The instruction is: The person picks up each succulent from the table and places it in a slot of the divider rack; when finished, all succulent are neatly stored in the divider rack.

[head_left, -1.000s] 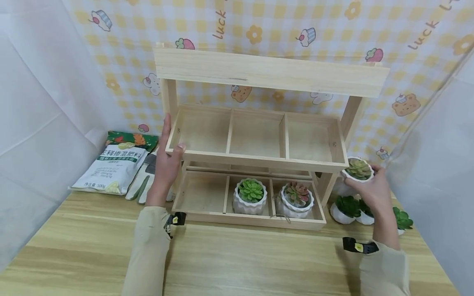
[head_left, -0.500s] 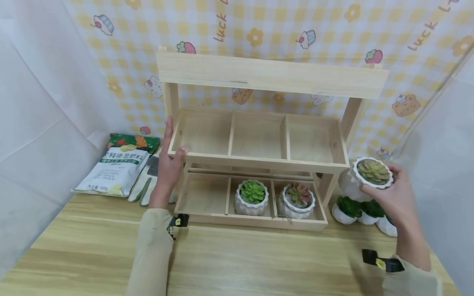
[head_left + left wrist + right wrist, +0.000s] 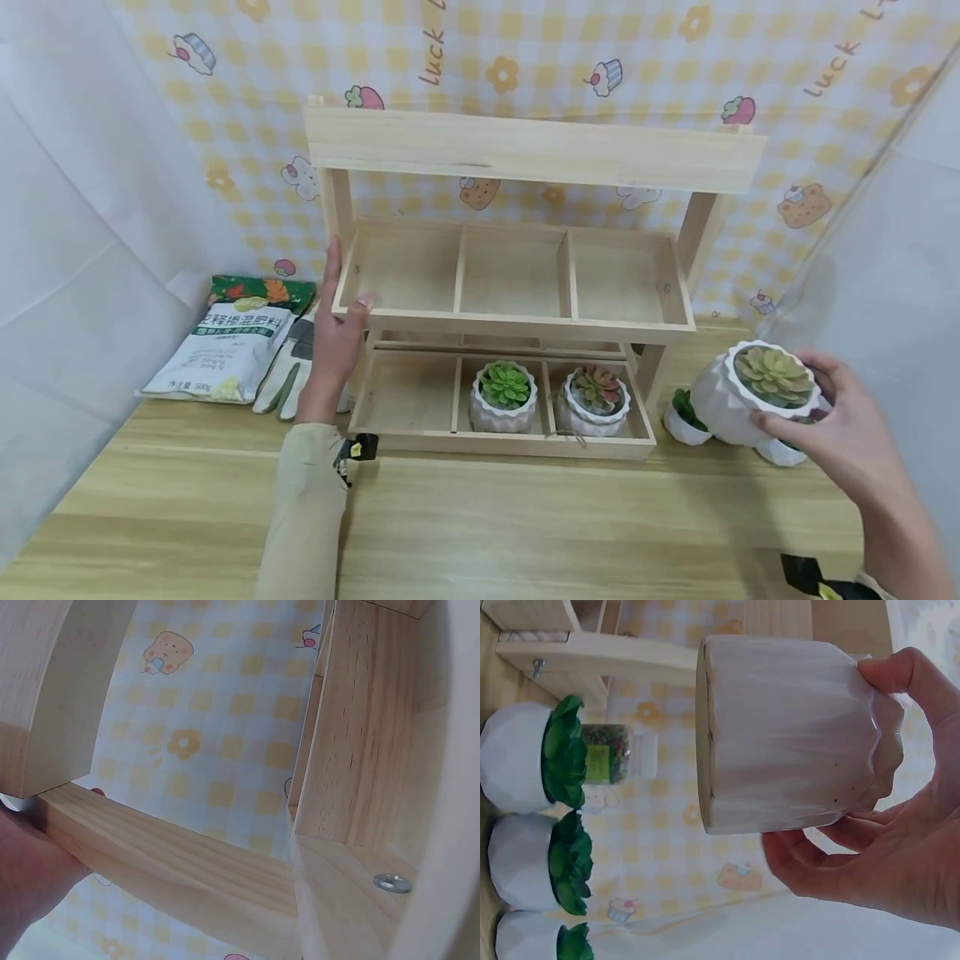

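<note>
My right hand [image 3: 847, 417] grips the scalloped rim of a white ceramic pot [image 3: 787, 735] between thumb and fingers. A pale green succulent [image 3: 776, 375] fills the pot, which is tilted and raised at the stand's right. My left hand [image 3: 337, 337] holds the left end of the upper tray of a two-tier wooden plant stand [image 3: 517, 321], its thumb over the front edge. Three compartments divide each tray. In the lower tray, a bright green potted succulent [image 3: 504, 396] sits in the middle compartment and a reddish potted succulent [image 3: 596, 400] in the right one.
Several small white pots with dark green plants [image 3: 525, 859] stand on the table right of the stand. Left of it lie a fertiliser bag [image 3: 225, 346] and a pair of gloves [image 3: 288, 371]. A clear jar [image 3: 619, 754] stands behind the small pots. A checked cloth [image 3: 517, 50] hangs behind.
My right hand has carried the pale green succulent's pot away from beside the stand, rightward and towards me. My left hand stays on the upper tray's left end.
</note>
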Action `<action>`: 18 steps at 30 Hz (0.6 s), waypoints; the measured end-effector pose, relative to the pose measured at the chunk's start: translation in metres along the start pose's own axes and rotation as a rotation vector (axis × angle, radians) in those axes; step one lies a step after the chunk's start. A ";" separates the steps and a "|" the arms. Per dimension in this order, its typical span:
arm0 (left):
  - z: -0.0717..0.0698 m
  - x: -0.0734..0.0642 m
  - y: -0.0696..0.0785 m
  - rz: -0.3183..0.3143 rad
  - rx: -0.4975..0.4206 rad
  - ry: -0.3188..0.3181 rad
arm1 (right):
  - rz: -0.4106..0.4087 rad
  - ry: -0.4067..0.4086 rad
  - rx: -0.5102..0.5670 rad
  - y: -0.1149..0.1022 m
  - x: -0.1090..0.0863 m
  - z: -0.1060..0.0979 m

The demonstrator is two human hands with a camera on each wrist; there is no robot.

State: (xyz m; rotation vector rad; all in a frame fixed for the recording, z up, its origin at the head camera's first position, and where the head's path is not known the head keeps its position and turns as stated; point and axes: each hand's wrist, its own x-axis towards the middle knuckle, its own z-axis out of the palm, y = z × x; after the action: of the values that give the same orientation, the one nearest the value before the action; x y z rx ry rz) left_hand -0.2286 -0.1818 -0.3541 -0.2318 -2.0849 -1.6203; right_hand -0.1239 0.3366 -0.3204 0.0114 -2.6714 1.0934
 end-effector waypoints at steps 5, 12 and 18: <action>-0.001 0.000 -0.002 -0.003 -0.003 0.008 | -0.035 -0.095 -0.021 -0.012 -0.010 0.004; 0.000 0.000 -0.002 0.022 0.005 0.014 | -0.155 -0.194 0.031 -0.038 -0.025 0.028; 0.000 0.000 -0.002 0.009 0.002 0.009 | -0.227 -0.281 0.109 -0.067 -0.033 0.054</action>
State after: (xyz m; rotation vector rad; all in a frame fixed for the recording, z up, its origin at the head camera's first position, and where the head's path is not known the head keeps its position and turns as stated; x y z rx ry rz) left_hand -0.2291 -0.1825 -0.3555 -0.2324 -2.0753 -1.6113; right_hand -0.0979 0.2482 -0.3188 0.5114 -2.7553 1.2386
